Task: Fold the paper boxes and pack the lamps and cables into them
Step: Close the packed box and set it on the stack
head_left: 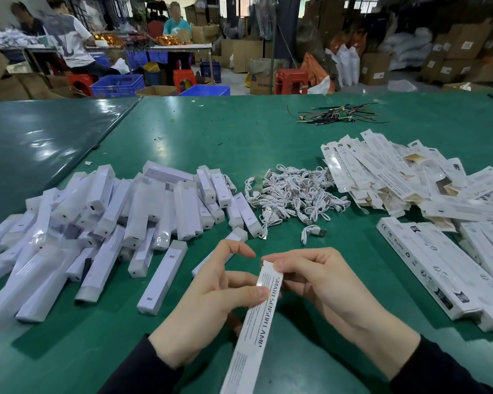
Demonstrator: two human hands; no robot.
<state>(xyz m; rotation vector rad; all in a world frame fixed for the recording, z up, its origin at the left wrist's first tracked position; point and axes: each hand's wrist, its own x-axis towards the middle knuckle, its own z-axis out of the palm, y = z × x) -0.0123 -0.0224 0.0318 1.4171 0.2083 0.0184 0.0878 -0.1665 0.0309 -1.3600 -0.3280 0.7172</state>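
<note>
Both hands held one paper box (256, 317) — a long white sleeve printed "SMART SENSOR LAMP" — just above the near edge of the green table (239, 143). Its long axis ran from the person's body, low in the frame, up and slightly right to the far end flap (268, 265), which sat right between the two hands. The left hand (211, 291) gripped the box's side, thumb pressed on the printed face, index finger lifted free. The right hand (319, 277) had fingers curled, pinching the far end at the flap — so it looked the nearer one for any tuck there. Whether the box was already filled could not be told.

The pile of lamps (111, 223) lay ahead and left, nearest the left hand. The white USB cables (293, 194) lay straight ahead, beyond the flap. Flat unfolded boxes (396, 172) were heaped ahead-right, with finished-looking boxes (439, 268) just right of the right hand.
</note>
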